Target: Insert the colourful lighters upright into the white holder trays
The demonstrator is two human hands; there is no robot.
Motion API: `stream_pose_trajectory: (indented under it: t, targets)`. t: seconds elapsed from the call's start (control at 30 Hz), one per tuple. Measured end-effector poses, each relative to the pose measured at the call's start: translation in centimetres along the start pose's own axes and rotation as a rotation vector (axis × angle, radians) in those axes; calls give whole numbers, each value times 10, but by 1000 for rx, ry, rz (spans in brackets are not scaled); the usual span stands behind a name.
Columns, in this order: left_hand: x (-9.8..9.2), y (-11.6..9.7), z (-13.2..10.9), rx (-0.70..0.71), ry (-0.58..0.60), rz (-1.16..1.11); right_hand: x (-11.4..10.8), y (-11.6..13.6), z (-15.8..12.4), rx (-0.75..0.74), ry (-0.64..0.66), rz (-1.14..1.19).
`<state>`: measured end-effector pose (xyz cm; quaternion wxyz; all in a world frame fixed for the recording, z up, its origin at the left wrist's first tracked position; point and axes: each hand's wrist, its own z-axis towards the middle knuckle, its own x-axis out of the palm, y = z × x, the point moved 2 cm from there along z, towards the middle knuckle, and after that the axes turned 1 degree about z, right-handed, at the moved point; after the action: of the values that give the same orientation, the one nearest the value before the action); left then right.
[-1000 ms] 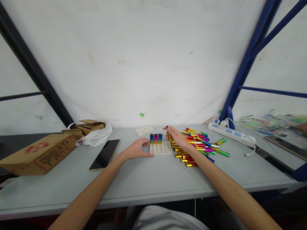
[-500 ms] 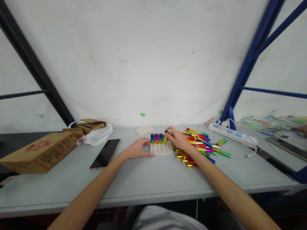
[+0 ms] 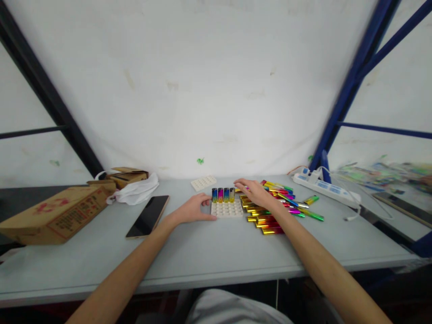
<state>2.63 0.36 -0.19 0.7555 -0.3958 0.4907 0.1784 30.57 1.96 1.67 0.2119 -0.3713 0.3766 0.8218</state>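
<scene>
A white tray (image 3: 227, 210) with a grid of round sockets lies on the table. Several shiny tubes (image 3: 220, 195) in blue, pink and yellow stand upright along its back row. My left hand (image 3: 195, 209) holds the tray's left side, thumb at the front corner and fingers curled near the back. Just right of the standing tubes, my right hand (image 3: 254, 192) hovers over the near edge of a loose pile of metallic tubes (image 3: 266, 220). Its fingers are stretched out and I see nothing in them; the palm side is hidden.
A second white tray (image 3: 204, 182) lies behind, near the wall. At left are a phone (image 3: 148, 217), a white plastic bag (image 3: 137, 191) and a cardboard box (image 3: 57, 211). A power strip (image 3: 326, 189) with cables sits at right, near a blue metal post (image 3: 340, 99).
My right hand has let go of the rightmost yellow tube, which now stands straighter in the tray, and has moved right toward the pile. My left hand has stayed put.
</scene>
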Motion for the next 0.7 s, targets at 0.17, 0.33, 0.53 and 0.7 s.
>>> stream_pose_trajectory:
  t: [0.17,0.33,0.53,0.7]
  targets:
    - [1,2,0,6,1,-3,-8,-34,-2,99,-18,-244]
    - [0,1,0,-1,0,-9,-8,-46,-4,139,109,-210]
    - [1,2,0,-8,3,-21,-13,-44,-5,94,147,-159]
    - [1,3,0,-1,-1,-16,-15,-48,-8,95,194,-193]
